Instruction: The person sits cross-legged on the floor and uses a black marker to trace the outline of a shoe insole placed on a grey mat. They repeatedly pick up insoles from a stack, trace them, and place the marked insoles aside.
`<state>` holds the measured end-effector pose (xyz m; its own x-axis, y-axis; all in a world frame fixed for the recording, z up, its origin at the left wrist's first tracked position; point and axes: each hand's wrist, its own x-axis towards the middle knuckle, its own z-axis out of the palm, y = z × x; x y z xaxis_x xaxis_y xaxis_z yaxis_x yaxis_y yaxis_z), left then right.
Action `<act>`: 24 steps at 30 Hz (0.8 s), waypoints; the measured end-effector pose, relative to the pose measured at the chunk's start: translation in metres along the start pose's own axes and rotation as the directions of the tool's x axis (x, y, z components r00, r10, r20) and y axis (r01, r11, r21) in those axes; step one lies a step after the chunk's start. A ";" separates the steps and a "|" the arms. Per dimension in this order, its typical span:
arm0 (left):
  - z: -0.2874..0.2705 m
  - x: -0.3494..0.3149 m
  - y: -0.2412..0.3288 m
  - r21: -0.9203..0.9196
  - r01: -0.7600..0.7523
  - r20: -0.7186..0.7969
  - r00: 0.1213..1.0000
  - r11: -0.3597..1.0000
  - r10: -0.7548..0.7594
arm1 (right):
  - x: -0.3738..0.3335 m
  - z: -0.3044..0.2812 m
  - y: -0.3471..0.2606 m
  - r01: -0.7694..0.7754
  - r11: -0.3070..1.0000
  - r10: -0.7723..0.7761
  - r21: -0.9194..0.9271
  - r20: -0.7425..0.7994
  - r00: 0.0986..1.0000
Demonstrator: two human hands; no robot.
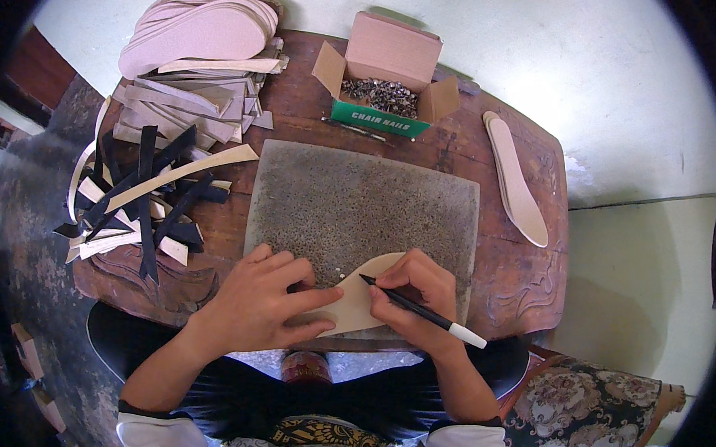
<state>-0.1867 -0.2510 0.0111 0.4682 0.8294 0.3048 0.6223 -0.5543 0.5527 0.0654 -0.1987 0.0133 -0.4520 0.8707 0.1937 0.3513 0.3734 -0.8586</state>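
Note:
A beige insole (353, 311) lies at an angle on the near part of a speckled grey slab (359, 199). My left hand (265, 304) rests at its left side, thumb and index finger apart and pressing on the insole. The other left fingers are bent over the slab. In my right hand (417, 295) is a black marker pen (410, 305), gripped like a pencil, with its white end pointing to the lower right. The pen's tip meets the insole near its upper left edge. Part of the insole is hidden under my right hand.
The carved wooden table (300, 83) holds a stack of insoles (202, 29), grey strips (186, 105), and black and cream strips (145, 188) at left. An open box (380, 118) of nails stands at the back. More insoles (516, 179) lie right. A patterned cloth (583, 405) hangs at lower right.

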 end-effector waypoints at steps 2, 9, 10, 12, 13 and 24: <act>-0.001 0.000 0.000 0.000 0.004 0.008 1.000 1.000 -0.004 | 0.000 0.000 0.000 -0.006 1.000 0.006 -0.002 0.001 1.000; 0.000 0.000 0.000 0.002 0.009 0.006 1.000 1.000 -0.009 | 0.001 -0.002 0.000 -0.002 1.000 0.002 -0.029 0.027 1.000; 0.000 0.000 0.000 0.001 0.011 0.007 1.000 1.000 -0.011 | 0.000 -0.002 0.000 -0.009 1.000 0.010 -0.027 0.031 0.999; -0.001 0.000 0.001 0.001 0.012 0.010 1.000 1.000 -0.012 | 0.000 -0.002 0.001 0.013 0.999 -0.012 -0.036 0.022 1.000; -0.001 0.001 0.002 -0.001 0.013 0.011 1.000 1.000 -0.013 | 0.000 -0.002 0.001 0.024 0.999 -0.023 -0.040 0.018 1.000; -0.003 0.000 0.002 -0.015 0.030 0.044 0.999 0.999 -0.029 | 0.002 -0.002 0.000 0.031 0.999 -0.030 -0.031 0.021 0.999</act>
<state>-0.1871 -0.2517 0.0141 0.4770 0.8413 0.2543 0.6266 -0.5284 0.5728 0.0660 -0.1964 0.0150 -0.4793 0.8522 0.2099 0.3625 0.4100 -0.8369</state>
